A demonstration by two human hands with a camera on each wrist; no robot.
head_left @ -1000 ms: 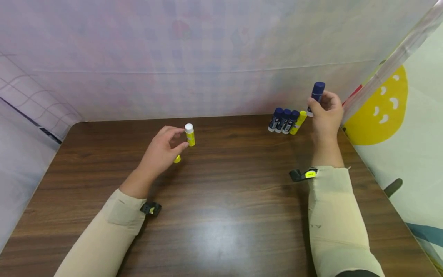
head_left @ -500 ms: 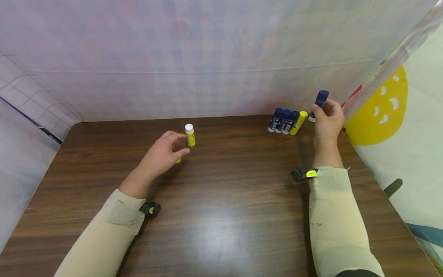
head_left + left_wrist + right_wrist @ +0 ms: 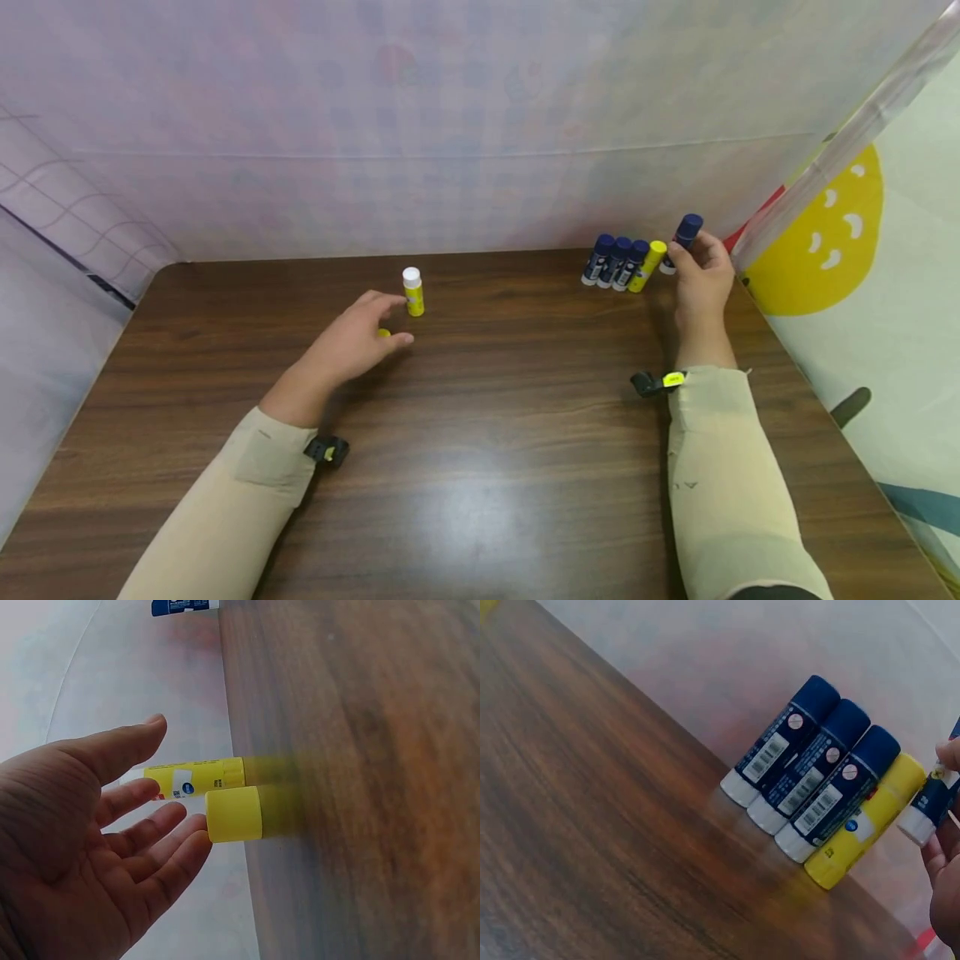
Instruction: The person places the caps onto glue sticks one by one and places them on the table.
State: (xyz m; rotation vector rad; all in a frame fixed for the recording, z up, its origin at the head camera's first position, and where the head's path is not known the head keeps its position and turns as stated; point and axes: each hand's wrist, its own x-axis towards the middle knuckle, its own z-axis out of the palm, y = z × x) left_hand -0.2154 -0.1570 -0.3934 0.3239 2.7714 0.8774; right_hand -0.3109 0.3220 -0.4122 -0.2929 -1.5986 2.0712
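My left hand (image 3: 347, 343) is spread with its fingers beside a standing yellow glue stick (image 3: 413, 293) that has a white top. A short yellow cylinder, like a cap (image 3: 234, 814), stands by the fingertips in the left wrist view; the hand mostly covers it in the head view. On the right, my right hand (image 3: 705, 279) pinches a navy glue stick (image 3: 687, 228) with a white base, slightly tilted. Just left of it, three navy glue sticks (image 3: 836, 769) and a yellow glue stick (image 3: 866, 825) stand upright in a close row.
The brown wooden table (image 3: 480, 400) ends at the back against a pale patterned cloth (image 3: 480, 125). Another cloth with a yellow print (image 3: 825, 242) hangs along the right edge. Small black cameras (image 3: 327, 451) sit on both wrists.
My right hand has lowered the navy glue stick and brought it left, close to the row. My left thumb has moved away from the yellow glue stick, widening the hand.
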